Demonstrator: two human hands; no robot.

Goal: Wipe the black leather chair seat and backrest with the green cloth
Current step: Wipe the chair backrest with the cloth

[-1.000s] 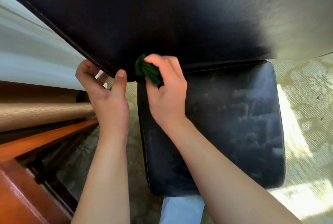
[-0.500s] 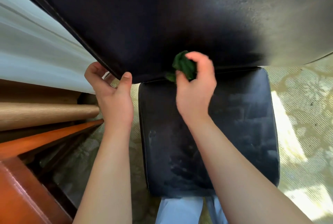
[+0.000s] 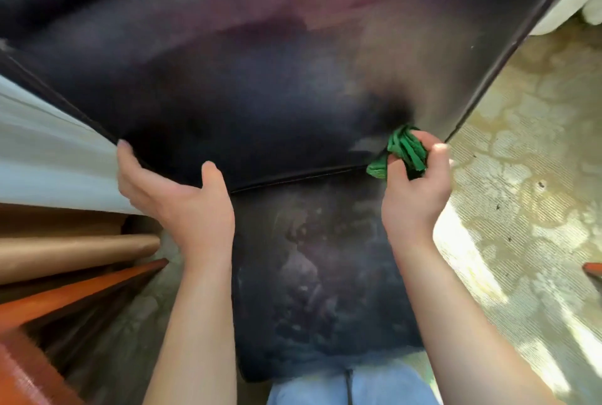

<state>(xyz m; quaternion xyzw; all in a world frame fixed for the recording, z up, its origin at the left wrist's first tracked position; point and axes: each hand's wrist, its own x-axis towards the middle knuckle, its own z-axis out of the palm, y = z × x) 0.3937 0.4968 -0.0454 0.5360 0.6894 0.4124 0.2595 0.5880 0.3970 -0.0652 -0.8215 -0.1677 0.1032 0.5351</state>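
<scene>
Filling most of my view, the backrest [image 3: 260, 79] leans over the seat [image 3: 319, 274], black leather with a dull, dusty film. The seat below it looks smudged and cloudy, so I judge it needs more passes. Beyond the chair lies a pale patterned floor [image 3: 521, 209] with sun patches, and to my left rolls of brown and orange material [image 3: 71, 254] sit beside a white sheet.

My left hand [image 3: 176, 196] grips the lower left corner of the backrest, fingers wrapped behind the edge and thumb pressed on the front. I take this as bracing, so the panel does not swing while I rub it.

My right hand [image 3: 417, 186] pinches the cloth [image 3: 404, 150], a bunched green wad, between thumb and fingers. It sits at the lower right corner of the backrest, just above the seam where backrest meets seat, touching the leather as far as I can tell. Bunching it gives a firm pad for working into that seam and along the piped edge.
</scene>
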